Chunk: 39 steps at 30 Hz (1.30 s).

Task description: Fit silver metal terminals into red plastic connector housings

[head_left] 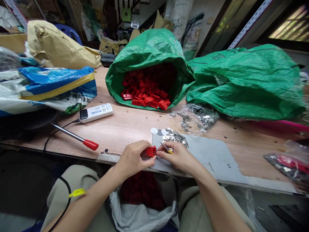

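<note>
My left hand (133, 158) is closed around a small red plastic part (150, 151) at the near edge of the wooden table (125, 125). My right hand (177, 155) pinches a small tool with a yellow handle (167, 149), its metal tip by the red part. Just beyond my hands lies a heap of small shiny metal pieces (174, 137) on a grey sheet (212, 154). An open green bag (149, 51) full of red parts (147, 91) lies further back. In my lap a grey bag (142, 216) holds more red parts.
A second green bag (246, 77) lies at the right, with a clear bag of metal pieces (198, 117) in front of it. A red-handled screwdriver (76, 137), a white device (96, 112) and a blue-white sack (48, 87) are on the left.
</note>
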Tool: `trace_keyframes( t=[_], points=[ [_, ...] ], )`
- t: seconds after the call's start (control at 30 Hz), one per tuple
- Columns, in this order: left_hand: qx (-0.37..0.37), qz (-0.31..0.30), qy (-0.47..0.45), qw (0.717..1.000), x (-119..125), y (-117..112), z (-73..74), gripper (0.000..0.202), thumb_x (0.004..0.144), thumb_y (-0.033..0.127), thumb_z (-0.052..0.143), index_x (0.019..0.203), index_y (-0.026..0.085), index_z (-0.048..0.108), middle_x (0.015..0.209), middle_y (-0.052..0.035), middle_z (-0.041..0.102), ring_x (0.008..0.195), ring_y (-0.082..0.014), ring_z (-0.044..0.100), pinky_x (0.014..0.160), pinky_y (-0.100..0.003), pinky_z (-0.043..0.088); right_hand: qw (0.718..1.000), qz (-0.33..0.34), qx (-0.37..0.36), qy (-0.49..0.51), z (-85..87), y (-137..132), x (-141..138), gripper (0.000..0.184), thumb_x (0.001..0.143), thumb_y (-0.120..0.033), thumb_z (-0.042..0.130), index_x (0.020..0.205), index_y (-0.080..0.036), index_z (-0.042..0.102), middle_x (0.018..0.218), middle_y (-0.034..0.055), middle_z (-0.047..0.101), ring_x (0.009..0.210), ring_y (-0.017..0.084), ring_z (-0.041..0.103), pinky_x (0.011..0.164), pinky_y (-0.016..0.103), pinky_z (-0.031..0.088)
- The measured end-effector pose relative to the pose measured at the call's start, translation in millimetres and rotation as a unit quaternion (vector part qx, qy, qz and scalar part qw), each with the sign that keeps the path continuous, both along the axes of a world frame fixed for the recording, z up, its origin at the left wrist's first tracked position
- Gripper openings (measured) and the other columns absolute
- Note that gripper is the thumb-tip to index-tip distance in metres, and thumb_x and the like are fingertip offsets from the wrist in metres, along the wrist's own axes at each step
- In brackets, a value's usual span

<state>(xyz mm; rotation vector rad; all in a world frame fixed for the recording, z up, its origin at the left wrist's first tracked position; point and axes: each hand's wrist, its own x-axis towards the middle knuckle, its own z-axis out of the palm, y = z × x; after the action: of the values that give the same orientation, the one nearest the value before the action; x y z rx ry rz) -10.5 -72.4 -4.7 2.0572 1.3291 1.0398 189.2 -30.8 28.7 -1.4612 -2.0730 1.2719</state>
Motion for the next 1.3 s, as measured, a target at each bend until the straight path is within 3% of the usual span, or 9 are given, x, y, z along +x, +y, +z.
trace_keyframes(
  t=[0.17,0.33,0.47,0.67,0.9,1.03,1.3],
  points=[
    [-0.012,-0.03,-0.034,0.999,-0.9,0.4,2.9,0.017,0.083,0.02,0.067,0.1,0.019,0.066,0.099,-0.0039,0.066,0.08,-0.0136,0.062,0.072,-0.023,0.047,0.999,0.041,-0.016,0.007,12.0,0.6,21.9,0.026,0.092,-0.041,0.056,0.102,-0.018,0.063,0.076,0.0,0.062,0.061,0.014,0.052,0.053,0.024,0.039],
    [-0.042,-0.056,-0.031,0.997,-3.9,1.4,1.7,0.021,0.085,0.019,0.067,0.106,0.02,0.067,0.096,-0.0013,0.071,0.086,-0.0143,0.064,0.078,-0.023,0.047,0.993,0.102,-0.059,0.008,10.4,1.1,31.0,0.021,0.091,-0.037,0.059,0.095,-0.018,0.066,0.078,-0.0013,0.06,0.05,0.009,0.048,0.046,0.022,0.038],
    [-0.038,-0.044,-0.023,0.998,-3.8,1.6,-0.2,0.023,0.084,0.02,0.068,0.107,0.02,0.069,0.096,-0.0017,0.072,0.083,-0.0141,0.065,0.076,-0.023,0.048,0.994,0.084,-0.062,0.001,6.4,0.6,27.7,0.019,0.089,-0.035,0.061,0.094,-0.018,0.069,0.071,-0.0031,0.06,0.044,0.009,0.047,0.043,0.022,0.036],
    [-0.027,-0.03,-0.012,0.999,-1.5,1.7,1.7,0.023,0.082,0.019,0.07,0.105,0.019,0.07,0.094,-0.0015,0.073,0.08,-0.0137,0.065,0.073,-0.023,0.05,0.995,0.076,0.058,-0.036,11.7,-3.7,20.5,0.012,0.085,-0.02,0.063,0.085,-0.017,0.075,0.073,0.0006,0.07,0.063,0.013,0.06,0.058,0.022,0.04],
    [-0.017,-0.018,0.001,1.0,-0.1,1.1,1.6,0.021,0.082,0.021,0.071,0.103,0.019,0.071,0.086,-0.0003,0.072,0.071,-0.012,0.063,0.069,-0.022,0.05,0.996,0.081,0.021,-0.035,15.6,-6.4,19.8,0.015,0.089,-0.02,0.06,0.087,-0.016,0.074,0.062,-0.0023,0.064,0.045,0.009,0.052,0.051,0.022,0.035],
    [-0.016,-0.016,0.003,1.0,-0.7,0.4,0.5,0.021,0.082,0.023,0.07,0.103,0.02,0.072,0.086,-0.0003,0.072,0.07,-0.012,0.064,0.07,-0.023,0.052,0.996,0.07,0.033,-0.051,17.2,-6.8,16.9,0.014,0.088,-0.016,0.061,0.084,-0.015,0.075,0.057,-0.002,0.062,0.049,0.011,0.054,0.054,0.023,0.035],
    [-0.017,-0.007,0.013,1.0,-0.8,0.0,0.0,0.021,0.082,0.026,0.071,0.103,0.02,0.072,0.088,-0.0017,0.074,0.07,-0.0132,0.065,0.071,-0.024,0.055,0.995,0.055,0.058,-0.064,12.1,-6.7,14.0,0.012,0.085,-0.019,0.064,0.079,-0.017,0.074,0.066,0.0013,0.067,0.058,0.014,0.056,0.057,0.024,0.034]
  ],
)
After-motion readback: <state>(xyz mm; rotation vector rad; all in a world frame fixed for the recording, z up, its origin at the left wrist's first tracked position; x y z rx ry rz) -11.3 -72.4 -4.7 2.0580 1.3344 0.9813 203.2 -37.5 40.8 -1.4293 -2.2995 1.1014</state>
